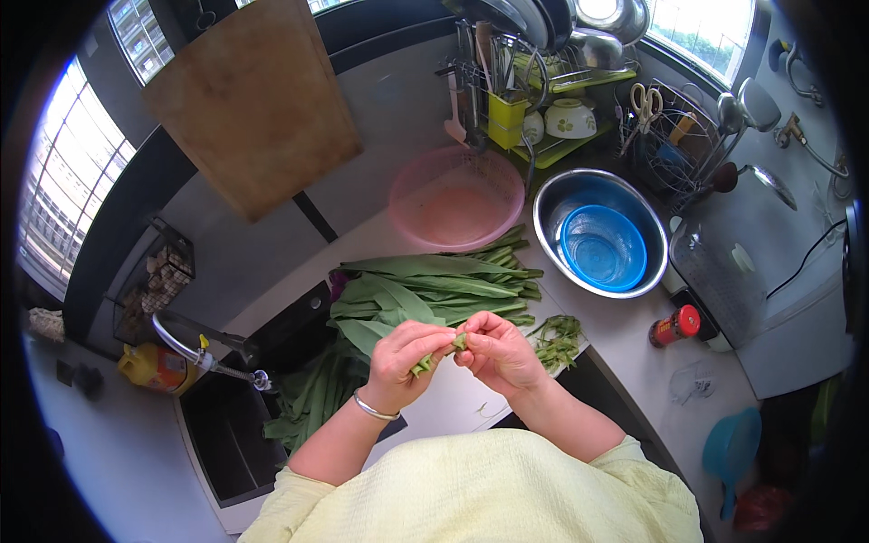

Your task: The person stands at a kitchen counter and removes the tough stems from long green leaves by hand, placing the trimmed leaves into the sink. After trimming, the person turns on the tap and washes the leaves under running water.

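My left hand [407, 356], with a silver bangle at the wrist, is closed around a green vegetable stalk [422, 365]. The fingertips of my right hand [501, 351] pinch the same stalk at its end, close to the left fingertips. Just beyond both hands lies a heap of long-leaved greens [428, 288], its cut stalks pointing right. More leafy greens [312, 387] hang over the sink edge to the left of my left forearm. A small pile of stringy green peelings [560, 341] sits on the counter beside my right hand.
Behind the greens stands a pink plastic colander [456, 197]. A steel basin [548, 231] holding a blue strainer [604, 248] is to the right, near a red-lidded jar [675, 326]. At left are the black sink [227, 434] and its faucet [204, 356]. A dish rack [567, 153] fills the back corner.
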`<act>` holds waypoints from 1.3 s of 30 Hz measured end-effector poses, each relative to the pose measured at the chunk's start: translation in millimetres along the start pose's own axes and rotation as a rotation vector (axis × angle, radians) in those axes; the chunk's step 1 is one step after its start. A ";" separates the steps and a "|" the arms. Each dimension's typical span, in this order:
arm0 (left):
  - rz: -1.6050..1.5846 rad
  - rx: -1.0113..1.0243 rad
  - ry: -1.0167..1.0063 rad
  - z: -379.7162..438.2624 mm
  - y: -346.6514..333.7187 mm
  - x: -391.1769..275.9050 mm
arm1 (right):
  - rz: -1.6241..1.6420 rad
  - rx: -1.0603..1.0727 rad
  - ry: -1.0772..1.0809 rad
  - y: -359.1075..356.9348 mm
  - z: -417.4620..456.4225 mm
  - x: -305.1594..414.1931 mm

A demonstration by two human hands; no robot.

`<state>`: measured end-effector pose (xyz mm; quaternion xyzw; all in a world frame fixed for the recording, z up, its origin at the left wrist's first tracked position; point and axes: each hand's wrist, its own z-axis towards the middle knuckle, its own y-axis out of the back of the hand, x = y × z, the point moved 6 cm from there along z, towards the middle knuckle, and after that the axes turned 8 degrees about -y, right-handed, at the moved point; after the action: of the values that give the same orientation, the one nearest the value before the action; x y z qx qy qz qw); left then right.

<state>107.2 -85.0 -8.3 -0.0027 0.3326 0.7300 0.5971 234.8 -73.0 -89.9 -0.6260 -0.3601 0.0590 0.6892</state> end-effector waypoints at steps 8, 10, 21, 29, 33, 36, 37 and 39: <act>-0.057 -0.508 0.260 11.1 87.0 -2.9 | -0.449 -0.395 -0.099 90.2 -3.0 -24.0; -0.030 -0.766 0.274 -2.7 144.8 6.6 | -0.791 -0.548 -0.163 126.3 -25.0 -15.8; 0.157 -0.254 0.163 15.7 144.9 6.3 | -1.652 -0.979 0.376 193.6 7.6 83.2; 0.199 0.302 0.197 21.1 56.5 19.6 | -1.883 -0.773 0.448 150.0 8.4 77.2; 0.156 0.471 0.093 33.9 14.4 34.1 | -2.125 -0.247 0.744 37.5 -3.1 77.7; 0.048 0.534 0.060 60.6 -10.6 45.0 | -2.270 0.061 0.888 -45.6 -17.3 79.1; -0.040 0.558 0.081 66.9 -16.9 50.4 | -2.311 0.124 0.905 -62.1 -20.7 80.9; -0.275 0.680 0.285 73.7 -21.8 57.1 | -2.394 0.239 0.935 -83.4 -26.7 84.1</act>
<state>138.9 2.2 15.6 0.0493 0.6315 0.4837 0.6040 281.0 -67.6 22.3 0.1886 -0.4124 -0.7839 0.4241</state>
